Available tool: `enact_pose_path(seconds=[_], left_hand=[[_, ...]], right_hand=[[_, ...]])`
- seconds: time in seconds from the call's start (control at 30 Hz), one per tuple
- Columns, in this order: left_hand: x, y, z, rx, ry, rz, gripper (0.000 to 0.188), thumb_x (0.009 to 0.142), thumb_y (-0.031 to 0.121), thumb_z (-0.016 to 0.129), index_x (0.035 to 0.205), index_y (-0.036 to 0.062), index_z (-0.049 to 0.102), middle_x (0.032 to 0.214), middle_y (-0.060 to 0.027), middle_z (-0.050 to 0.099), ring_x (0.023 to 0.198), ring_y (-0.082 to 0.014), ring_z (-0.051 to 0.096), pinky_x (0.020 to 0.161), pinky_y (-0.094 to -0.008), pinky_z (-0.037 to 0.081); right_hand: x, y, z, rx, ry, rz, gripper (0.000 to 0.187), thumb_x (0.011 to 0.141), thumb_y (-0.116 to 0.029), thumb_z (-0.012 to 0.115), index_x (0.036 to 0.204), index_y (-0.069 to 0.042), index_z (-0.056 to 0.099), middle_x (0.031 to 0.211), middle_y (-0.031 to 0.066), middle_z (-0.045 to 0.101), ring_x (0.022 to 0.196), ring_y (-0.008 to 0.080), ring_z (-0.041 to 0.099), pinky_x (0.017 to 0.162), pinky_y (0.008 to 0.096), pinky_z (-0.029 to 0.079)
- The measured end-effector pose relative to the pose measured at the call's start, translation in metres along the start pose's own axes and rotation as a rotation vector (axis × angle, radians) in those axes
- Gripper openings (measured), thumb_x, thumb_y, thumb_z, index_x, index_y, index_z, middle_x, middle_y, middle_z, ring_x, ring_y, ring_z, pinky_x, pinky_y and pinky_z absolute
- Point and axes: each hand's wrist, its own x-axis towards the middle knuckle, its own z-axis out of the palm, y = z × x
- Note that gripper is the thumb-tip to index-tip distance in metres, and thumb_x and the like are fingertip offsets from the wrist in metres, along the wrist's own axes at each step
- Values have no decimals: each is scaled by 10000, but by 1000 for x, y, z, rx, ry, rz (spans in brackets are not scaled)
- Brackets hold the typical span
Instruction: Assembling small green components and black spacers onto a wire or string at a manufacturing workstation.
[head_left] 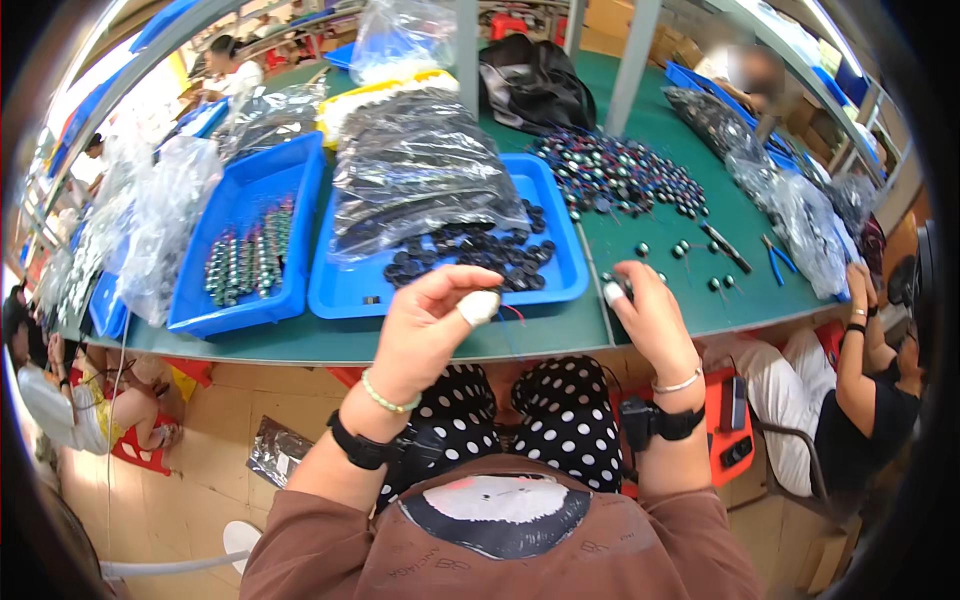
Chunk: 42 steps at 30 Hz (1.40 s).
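Observation:
Over the table's front edge, my left hand (pixel 425 325) is closed in a pinch, a white cover on its thumb. Thin red and blue wires (pixel 512 314) trail beside its fingertips; the part they belong to is mostly hidden. My right hand (pixel 655 325), its thumb also covered in white, has thumb and fingers closed around a small dark round piece (pixel 624 284) just above the green table. Beyond my left hand, a blue tray (pixel 572 265) holds loose black round caps (pixel 470 250) and a clear bag of black parts (pixel 420 165).
Wired round parts (pixel 620 175) form a pile at the back right, with several strays nearer. A black pen-like tool (pixel 727 248) and blue-handled pliers (pixel 778 262) lie to the right. Another blue tray (pixel 190 318) stands left, holding rows of parts. Co-workers sit on both sides.

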Motion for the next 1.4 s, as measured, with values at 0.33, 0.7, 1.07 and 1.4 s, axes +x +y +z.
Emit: enact_pose_path(seconds=[0.33, 0.7, 1.07, 1.4], left_hand=[[-4, 2, 3, -1, -30, -36, 198, 869, 34, 664, 1065, 13, 644, 987, -24, 656, 912, -94, 619, 838, -242, 491], [-5, -1, 7, 22, -76, -38, 191, 875, 49, 660, 1059, 3, 638, 990, -22, 629, 920, -96, 606, 845, -249, 486], [-6, -1, -11, 8, 32, 25, 208, 886, 43, 646, 1090, 3, 632, 989, -21, 655, 913, -83, 610, 821, -230, 487], [-5, -2, -7, -8, 40, -2, 207, 876, 39, 650, 1079, 2, 644, 997, -21, 663, 908, -75, 605, 831, -216, 474]], right_hand=[[-1, -12, 10, 137, 31, 210, 74, 914, -90, 546, 950, -27, 559, 756, 97, 611, 639, 206, 575, 601, 335, 460], [5, -47, 23, 651, -44, 230, 84, 929, -115, 569, 947, -34, 583, 745, -10, 581, 624, 46, 507, 552, 202, 413], [11, -60, 6, 124, -59, -73, 223, 878, -154, 610, 1061, -28, 627, 916, 141, 605, 782, 281, 617, 708, 362, 493], [3, -28, 4, 256, -35, 91, 198, 917, 1, 470, 1073, 10, 592, 972, 146, 649, 857, 244, 639, 780, 322, 496]])
